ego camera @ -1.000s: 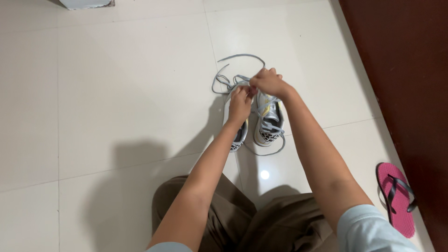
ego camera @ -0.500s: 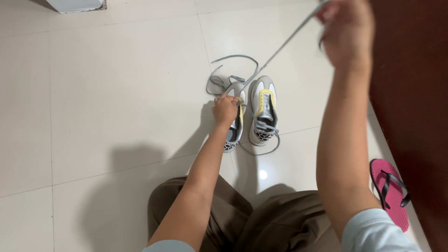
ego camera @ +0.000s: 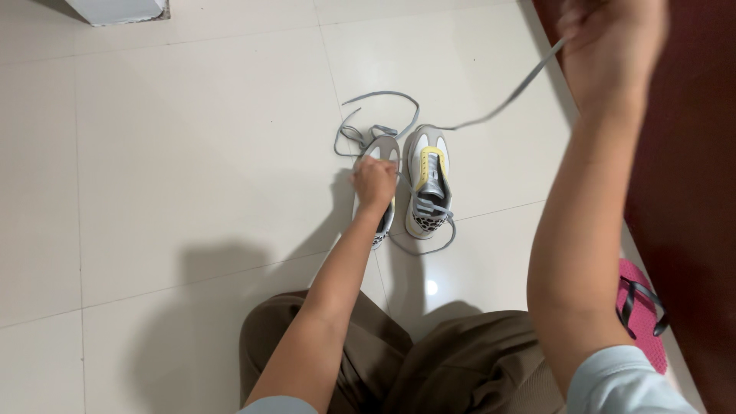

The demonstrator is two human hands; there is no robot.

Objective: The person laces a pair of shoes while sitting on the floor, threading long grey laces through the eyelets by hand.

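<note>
Two grey and white sneakers stand side by side on the pale tiled floor (ego camera: pixel 192 153). My left hand (ego camera: pixel 375 182) rests closed on top of the left sneaker (ego camera: pixel 381 147), pressing it down. The right sneaker (ego camera: pixel 428 180) has a yellow tongue and a spotted heel. My right hand (ego camera: pixel 613 42) is raised high at the upper right, closed on the end of a long grey shoelace (ego camera: pixel 506 100) that runs down toward the shoes. More loose grey lace (ego camera: pixel 379 100) loops on the floor beyond the toes.
A pink flip-flop (ego camera: pixel 642 310) with black straps lies at the right by a dark red door or wall (ego camera: pixel 690 192). A white object's corner (ego camera: pixel 115 9) shows at the top left. My knees in brown trousers (ego camera: pixel 429 360) are at the bottom.
My right hand left the shoes and pulled a grey lace up and to the right, drawing it out long. My left hand stayed on the left sneaker.
</note>
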